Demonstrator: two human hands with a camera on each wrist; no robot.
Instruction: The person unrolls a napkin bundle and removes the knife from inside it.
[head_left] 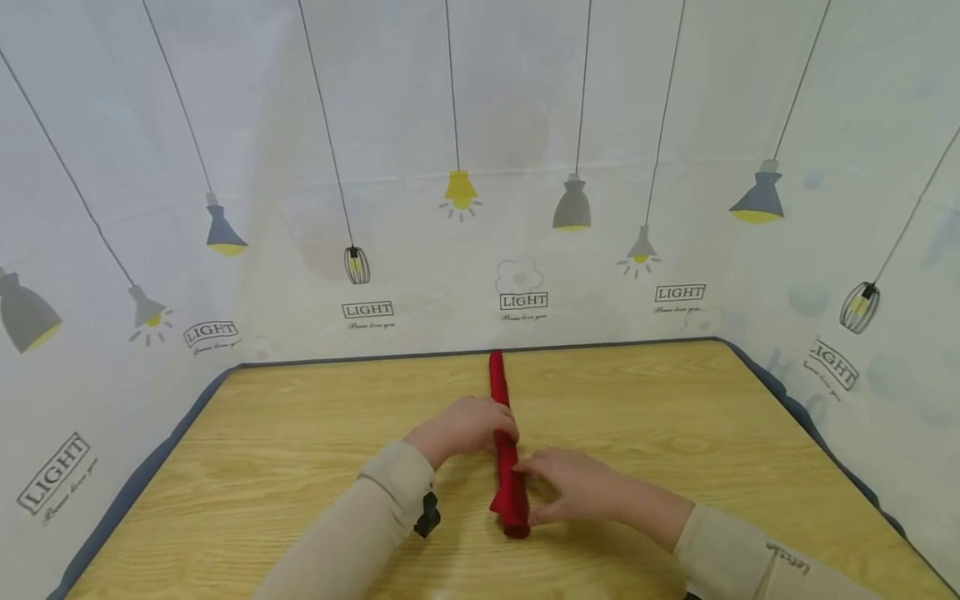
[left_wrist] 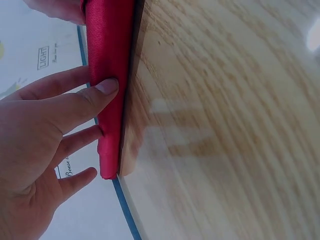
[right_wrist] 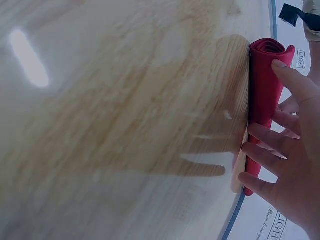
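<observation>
A red cloth (head_left: 512, 483), rolled into a long narrow tube, lies lengthwise on the wooden table (head_left: 315, 433). A loose flap sticks out on its left side near the close end. My left hand (head_left: 465, 425) holds the roll about its middle, its thumb laid across the red fabric (left_wrist: 111, 50) in the left wrist view. Closer to me, my right hand (head_left: 581, 487) touches the roll's right side with extended, spread fingers. In the right wrist view the spiral end of the roll (right_wrist: 267, 46) shows, with the right thumb tip against it.
White sheeting (head_left: 420, 108) printed with hanging lamps and LIGHT lettering surrounds the table at the back and sides. A dark blue edge (head_left: 360, 358) runs along the tabletop's border. The far end of the roll reaches the back edge. A black strap piece (head_left: 427, 515) hangs by the left cuff.
</observation>
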